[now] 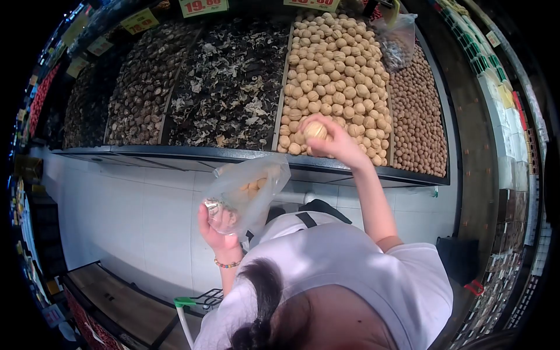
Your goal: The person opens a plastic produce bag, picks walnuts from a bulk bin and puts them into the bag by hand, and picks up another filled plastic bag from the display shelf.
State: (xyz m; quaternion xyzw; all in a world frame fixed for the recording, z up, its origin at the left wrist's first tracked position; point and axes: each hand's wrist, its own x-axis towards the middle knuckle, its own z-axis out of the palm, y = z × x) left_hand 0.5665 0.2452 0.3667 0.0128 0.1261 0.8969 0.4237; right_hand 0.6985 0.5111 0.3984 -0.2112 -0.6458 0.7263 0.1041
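My right hand (338, 143) is closed round a pale walnut (315, 130), just above the front of a bin heaped with walnuts (335, 70). Lower and to the left, my left hand (219, 227) grips a clear plastic bag (273, 178) by its side. Several walnuts (252, 188) show through the film inside this bag. It hangs in front of the bin's dark front edge (233, 151), between my body and the display. Some small printed thing, silvery white, shows at my left fingers; I cannot make out what it is.
Left of the walnuts lie black dried fungus (227, 87) and dried mushrooms (140, 87); right are small round brown nuts or fruits (415, 111). A filled plastic bag (398, 42) sits at the back right. Behind me stands a cart with a green-cornered handle (184, 301).
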